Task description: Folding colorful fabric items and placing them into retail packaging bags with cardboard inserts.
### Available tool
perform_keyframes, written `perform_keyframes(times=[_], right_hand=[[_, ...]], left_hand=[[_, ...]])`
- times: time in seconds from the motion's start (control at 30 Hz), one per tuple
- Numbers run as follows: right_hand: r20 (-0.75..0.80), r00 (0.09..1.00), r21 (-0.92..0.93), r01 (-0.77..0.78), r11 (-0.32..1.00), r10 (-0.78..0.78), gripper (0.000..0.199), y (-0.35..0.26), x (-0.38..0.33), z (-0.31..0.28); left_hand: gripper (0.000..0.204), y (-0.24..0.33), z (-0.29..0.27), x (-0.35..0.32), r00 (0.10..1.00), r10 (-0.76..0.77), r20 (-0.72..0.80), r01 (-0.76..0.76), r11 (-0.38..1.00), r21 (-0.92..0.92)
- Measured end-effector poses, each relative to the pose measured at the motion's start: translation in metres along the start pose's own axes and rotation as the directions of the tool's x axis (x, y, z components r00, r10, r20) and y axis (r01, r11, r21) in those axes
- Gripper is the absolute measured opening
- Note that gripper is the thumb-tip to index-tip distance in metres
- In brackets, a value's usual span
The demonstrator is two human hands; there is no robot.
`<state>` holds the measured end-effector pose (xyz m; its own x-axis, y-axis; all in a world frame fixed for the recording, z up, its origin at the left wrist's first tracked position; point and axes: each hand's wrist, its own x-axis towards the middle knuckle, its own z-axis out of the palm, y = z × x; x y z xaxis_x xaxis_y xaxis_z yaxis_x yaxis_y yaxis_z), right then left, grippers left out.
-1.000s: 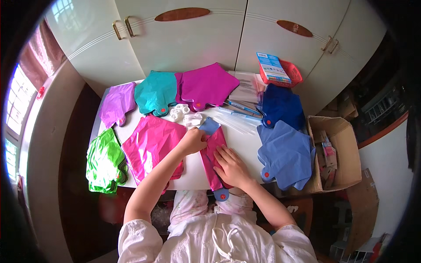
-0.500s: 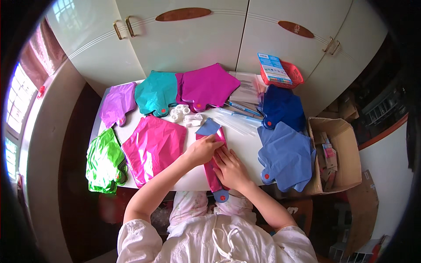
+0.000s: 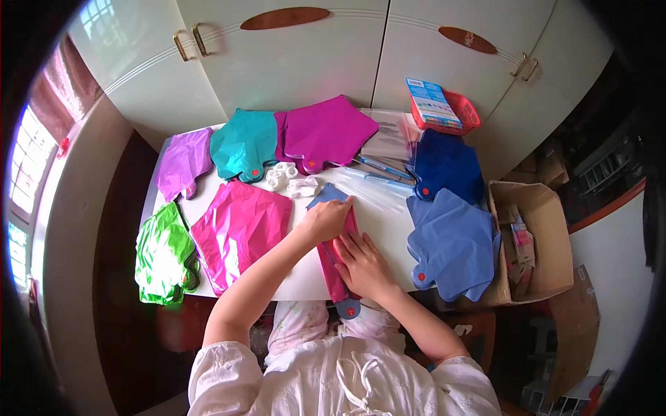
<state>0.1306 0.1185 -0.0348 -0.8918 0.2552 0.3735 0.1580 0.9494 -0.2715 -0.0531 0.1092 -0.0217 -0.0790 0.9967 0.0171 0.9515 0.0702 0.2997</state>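
Plainly, a pale cabinet (image 3: 305,62) fills the back, and the white bench (image 3: 392,239) stands in front of it. At the bench's right end is an open carton (image 3: 555,243) with small boxes inside. Foil shapes lie flat around the top: pink (image 3: 243,232) left of the middle, magenta (image 3: 329,132) and teal (image 3: 244,142) side by side at the back, light blue (image 3: 454,246) at the near right, navy (image 3: 447,166) just behind it, green (image 3: 163,249) at the near left and lilac (image 3: 184,163) behind that. The folded foil (image 3: 334,277), pink with blue-grey ends, lies lengthwise at the middle of the near edge, between the pink and light blue shapes. A red basket (image 3: 470,111) sits at the back right. The left hand (image 3: 326,220) rests across the folded foil's far part, its fingers bent; whether they pinch it, I cannot tell. The right hand (image 3: 364,267) lies beside it and nearer the body, palm down, fingers straight and released, touching the foil. A blue card (image 3: 433,104) leans in the basket. Clear sticks (image 3: 371,188) lie beyond the hands, with small white pieces (image 3: 303,187) to their left. A round blue-grey tab (image 3: 343,309) ends the foil, jutting past the bench's edge.
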Motion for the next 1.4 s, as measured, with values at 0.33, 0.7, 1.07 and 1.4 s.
perform_keyframes(times=[0.33,0.7,1.07,1.4], right_hand=[[0.021,1.0,-0.021,-0.006,1.0,0.006,0.048,0.001,-0.002,0.001],[0.009,1.0,0.011,-0.015,1.0,0.015,0.045,0.001,-0.001,0.0],[0.022,1.0,0.004,-0.002,1.0,0.002,0.047,0.001,-0.001,-0.001],[0.04,0.999,0.005,0.005,1.0,-0.006,0.048,0.001,0.0,-0.002]], left_hand=[[0.042,-0.028,-0.02,-0.016,0.98,-0.138,-0.141,0.131,0.99,-0.057],[0.028,-0.041,-0.022,-0.027,0.971,-0.208,0.114,0.233,0.929,-0.288],[0.023,-0.04,-0.021,-0.03,0.976,-0.197,0.093,0.216,0.926,-0.31],[0.021,-0.041,-0.018,-0.032,0.976,-0.197,0.091,0.216,0.916,-0.338]])
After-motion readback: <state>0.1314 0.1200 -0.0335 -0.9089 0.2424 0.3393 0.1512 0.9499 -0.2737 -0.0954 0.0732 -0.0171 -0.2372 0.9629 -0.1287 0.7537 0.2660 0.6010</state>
